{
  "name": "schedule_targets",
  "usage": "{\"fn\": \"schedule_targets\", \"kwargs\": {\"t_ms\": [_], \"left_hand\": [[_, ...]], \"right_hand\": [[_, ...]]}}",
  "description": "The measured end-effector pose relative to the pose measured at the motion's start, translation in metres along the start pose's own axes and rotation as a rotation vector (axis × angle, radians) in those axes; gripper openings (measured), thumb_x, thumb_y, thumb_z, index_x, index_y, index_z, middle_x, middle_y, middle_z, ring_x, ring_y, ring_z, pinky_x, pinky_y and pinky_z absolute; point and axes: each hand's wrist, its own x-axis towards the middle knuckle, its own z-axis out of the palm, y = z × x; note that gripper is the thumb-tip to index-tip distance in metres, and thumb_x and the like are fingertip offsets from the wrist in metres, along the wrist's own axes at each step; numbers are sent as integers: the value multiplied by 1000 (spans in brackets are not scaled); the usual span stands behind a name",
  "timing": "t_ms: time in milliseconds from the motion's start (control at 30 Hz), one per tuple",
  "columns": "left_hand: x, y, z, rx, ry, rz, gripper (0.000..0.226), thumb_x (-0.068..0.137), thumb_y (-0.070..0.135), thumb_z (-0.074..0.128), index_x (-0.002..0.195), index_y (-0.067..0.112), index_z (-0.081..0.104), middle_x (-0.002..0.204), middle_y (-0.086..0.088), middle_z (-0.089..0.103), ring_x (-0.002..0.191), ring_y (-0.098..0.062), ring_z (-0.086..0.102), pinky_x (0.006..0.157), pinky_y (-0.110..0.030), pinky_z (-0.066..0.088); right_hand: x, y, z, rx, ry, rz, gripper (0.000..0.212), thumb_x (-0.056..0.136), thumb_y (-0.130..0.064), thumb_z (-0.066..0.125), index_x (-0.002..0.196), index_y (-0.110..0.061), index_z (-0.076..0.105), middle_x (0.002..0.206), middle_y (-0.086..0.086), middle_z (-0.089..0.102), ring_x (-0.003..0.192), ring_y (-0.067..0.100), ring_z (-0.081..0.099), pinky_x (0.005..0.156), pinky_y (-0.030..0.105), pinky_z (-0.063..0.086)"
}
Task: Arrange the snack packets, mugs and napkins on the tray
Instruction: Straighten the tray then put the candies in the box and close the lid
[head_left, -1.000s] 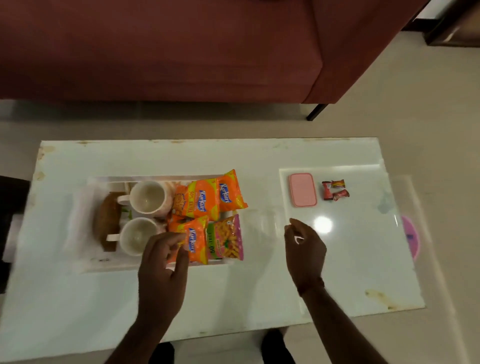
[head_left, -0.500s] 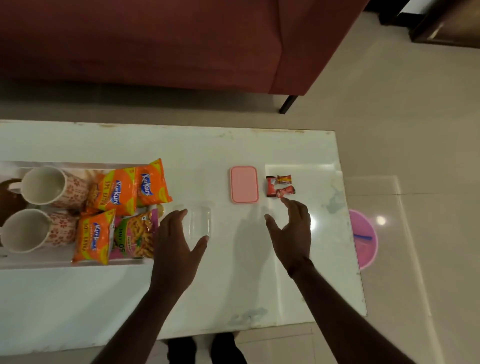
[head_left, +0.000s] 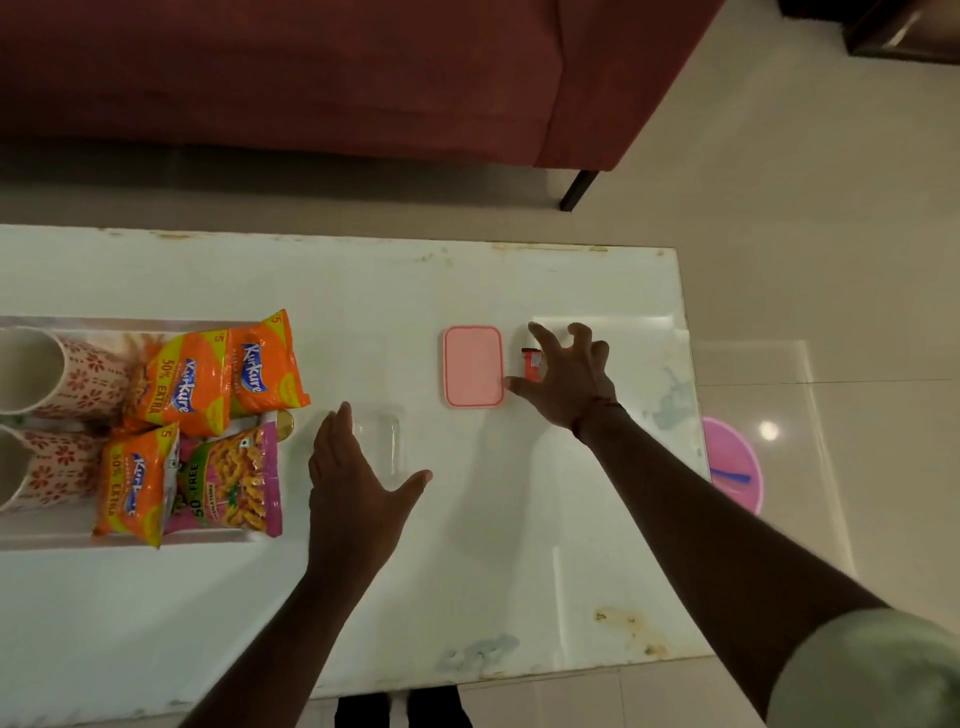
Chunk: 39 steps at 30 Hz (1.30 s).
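Note:
A clear tray (head_left: 208, 538) at the table's left holds two white mugs with red flowers (head_left: 78, 379) lying on their sides, three orange snack packets (head_left: 182, 384) and a pink one (head_left: 234, 478). My left hand (head_left: 358, 488) is open, fingers apart, next to a clear plastic container (head_left: 384, 441) just right of the tray. My right hand (head_left: 566, 379) is spread open over small red candy wrappers (head_left: 531, 361), right of a pink lid (head_left: 472, 366). Most of the candies are hidden under the fingers. I see no napkins.
The white table (head_left: 467, 571) ends at the right near my right forearm. A maroon sofa (head_left: 311, 78) stands behind the table. A purple plastic plate (head_left: 732, 462) lies on the floor to the right.
My view has shifted right, so the tray now sits at the left edge. My right hand has reached forward over the candies. My left hand left the snack packets and stays by the clear container.

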Motion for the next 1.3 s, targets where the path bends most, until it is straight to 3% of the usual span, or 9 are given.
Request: {"fn": "schedule_targets", "kwargs": {"t_ms": [167, 300, 467, 667, 833, 900, 1067, 1133, 1300], "left_hand": [[-1, -1, 1, -6, 41, -37, 121, 57, 56, 84, 149, 21, 13, 149, -12, 34, 134, -35, 39, 94, -53, 46], [-9, -3, 0, -18, 15, -89, 120, 59, 54, 84, 149, 21, 12, 147, -14, 37, 132, -36, 41, 95, -53, 47], [-14, -7, -2, -71, 19, -95, 114, 62, 49, 84, 149, 22, 15, 146, -10, 40, 131, -31, 44, 97, -50, 48], [-19, -7, -6, -94, 18, -50, 107, 59, 52, 85, 144, 25, 25, 142, -5, 46, 128, -25, 48, 96, -44, 49], [-21, -4, -7, -87, -7, 21, 104, 58, 56, 83, 143, 28, 29, 143, 0, 47, 128, -20, 48, 95, -32, 44], [-23, -3, -8, -84, -18, 64, 101, 60, 55, 82, 142, 28, 30, 142, 2, 46, 128, -18, 47, 93, -28, 43], [-25, 5, -9, -48, -15, 115, 95, 60, 57, 80, 138, 28, 35, 136, 5, 46, 122, -13, 50, 87, -19, 42], [-24, 8, -10, -53, -22, 127, 95, 61, 60, 78, 138, 26, 35, 135, 3, 49, 121, -13, 51, 86, -19, 41], [-23, 10, -13, -85, -49, 213, 95, 69, 65, 68, 144, 17, 34, 131, -5, 54, 113, -16, 59, 82, -18, 42]], "right_hand": [[5, -8, 3, 134, 16, 9, 52, 80, -40, 68, 129, -34, 51, 131, 6, 30, 122, 34, 29, 83, 35, 43], [1, -12, 5, 174, 38, 20, 33, 86, -22, 57, 119, -26, 58, 124, 8, 35, 111, 35, 34, 90, 37, 43], [-8, -7, 13, 131, 85, -13, 23, 85, -4, 49, 100, -15, 63, 115, 8, 46, 100, 35, 46, 78, 26, 24], [-21, 1, 14, 194, 152, -25, 12, 82, -5, 59, 88, -11, 69, 102, 7, 56, 83, 28, 57, 74, 29, 43], [-40, 1, 6, 437, 175, 88, 13, 81, -14, 65, 78, -25, 67, 99, 1, 62, 78, 6, 58, 68, 11, 44], [-56, -10, -1, 565, 182, 86, 23, 80, -15, 68, 72, -37, 64, 96, -7, 63, 81, 11, 64, 76, 25, 52], [-110, -56, -11, 593, 251, -142, 32, 79, -12, 73, 73, -41, 60, 86, -15, 60, 81, 1, 60, 73, 13, 45], [-130, -74, -5, 534, 220, -267, 23, 78, -9, 71, 77, -31, 66, 86, -13, 57, 80, 2, 58, 72, 8, 41], [-147, -99, 22, 210, 94, -475, 17, 84, -4, 61, 91, -16, 70, 102, -2, 58, 89, 18, 53, 73, 23, 46]]}}
